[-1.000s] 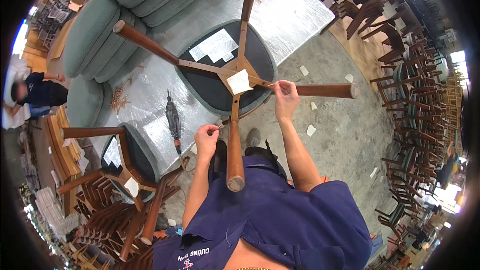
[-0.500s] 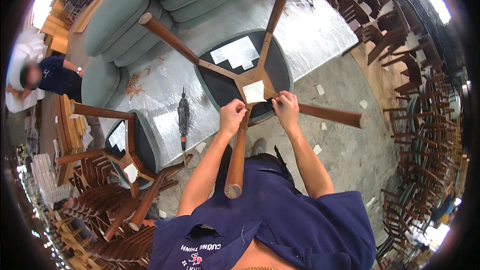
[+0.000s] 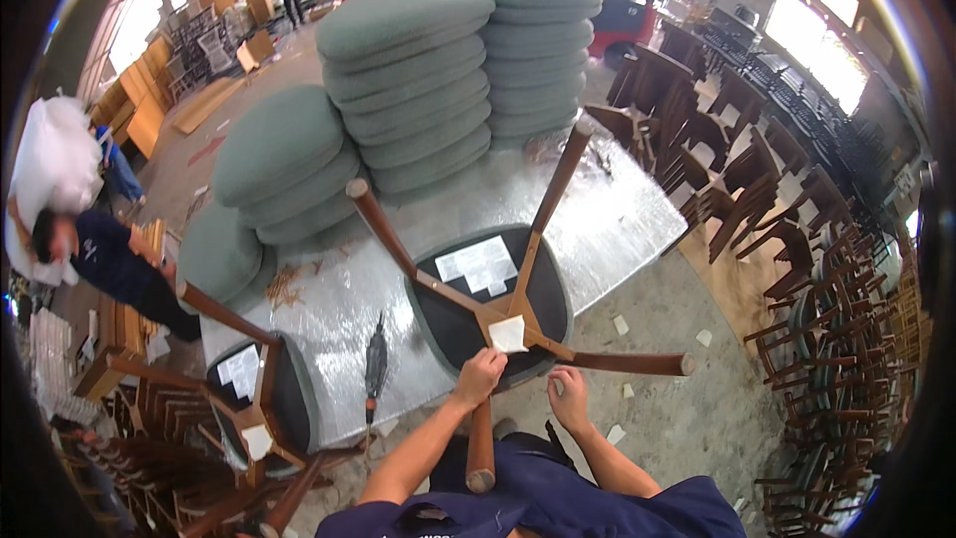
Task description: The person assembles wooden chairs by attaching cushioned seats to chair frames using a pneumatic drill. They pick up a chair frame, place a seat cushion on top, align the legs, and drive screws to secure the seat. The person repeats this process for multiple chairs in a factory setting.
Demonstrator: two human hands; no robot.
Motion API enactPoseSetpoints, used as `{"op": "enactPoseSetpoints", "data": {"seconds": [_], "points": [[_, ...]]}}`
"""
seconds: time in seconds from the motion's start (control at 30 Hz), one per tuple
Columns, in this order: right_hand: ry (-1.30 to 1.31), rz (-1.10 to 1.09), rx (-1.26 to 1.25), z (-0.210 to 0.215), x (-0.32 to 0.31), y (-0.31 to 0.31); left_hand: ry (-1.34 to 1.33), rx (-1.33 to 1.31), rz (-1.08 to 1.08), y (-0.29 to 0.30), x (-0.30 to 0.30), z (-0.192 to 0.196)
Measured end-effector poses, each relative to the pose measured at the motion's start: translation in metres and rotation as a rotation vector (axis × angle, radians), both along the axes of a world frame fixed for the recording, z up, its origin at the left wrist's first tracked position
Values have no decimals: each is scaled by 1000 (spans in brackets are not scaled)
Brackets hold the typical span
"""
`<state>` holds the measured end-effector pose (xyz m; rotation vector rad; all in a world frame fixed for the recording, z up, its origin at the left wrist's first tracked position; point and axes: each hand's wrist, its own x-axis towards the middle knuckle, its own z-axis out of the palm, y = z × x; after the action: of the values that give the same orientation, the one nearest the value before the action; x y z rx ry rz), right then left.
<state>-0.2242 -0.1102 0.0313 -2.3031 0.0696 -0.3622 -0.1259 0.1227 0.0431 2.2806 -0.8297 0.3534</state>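
Note:
An upturned stool or chair seat [image 3: 453, 334], dark underneath with a green rim, lies on the plastic-covered table. Its brown wooden legs [image 3: 563, 174] splay outward from a crossed wooden frame [image 3: 448, 288]. A white paper piece [image 3: 508, 335] rests where the frame members cross. Beside that paper, my left hand [image 3: 482, 376] is closed over the base of the leg nearest me; what its fingertips pinch is hidden. My right hand [image 3: 568, 401] is just off the seat's near edge, below the right leg, fingers curled together around something too small to make out.
A power screwdriver [image 3: 375, 369] lies left of the seat, near loose screws [image 3: 286, 285]. Another upturned seat [image 3: 239, 389] is at the left. Green cushions [image 3: 403, 90] stand stacked behind. Stacked wooden chairs [image 3: 827, 339] line the right. A co-worker [image 3: 115, 259] is at far left.
The view has tilted up, showing more of the room. My right hand has drawn back from the frame toward me. My left hand has shifted closer to the white paper.

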Motion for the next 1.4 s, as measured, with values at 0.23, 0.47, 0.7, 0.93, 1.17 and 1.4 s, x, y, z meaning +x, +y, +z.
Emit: {"op": "enactPoseSetpoints", "data": {"seconds": [0.23, 0.47, 0.7, 0.93, 1.17, 1.4], "points": [[-39, 48, -95, 36, 101, 48, 80, 72, -129, 33, -2, -8], [-117, 157, -174, 35, 114, 49, 350, 164, 377, 72, -59, -71], [280, 479, -216, -45, 13, -96, 343, 324, 551, 18, -77, -80], [155, 312, -132, -29, 93, -110, 260, 371, 520, 45, -83, -97], [71, 512, -359, -82, 114, -133, 369, 486, 550, 22, -63, -77], [190, 653, -201, -65, 152, -160, 356, 408, 654, -28, -66, -79]]}}
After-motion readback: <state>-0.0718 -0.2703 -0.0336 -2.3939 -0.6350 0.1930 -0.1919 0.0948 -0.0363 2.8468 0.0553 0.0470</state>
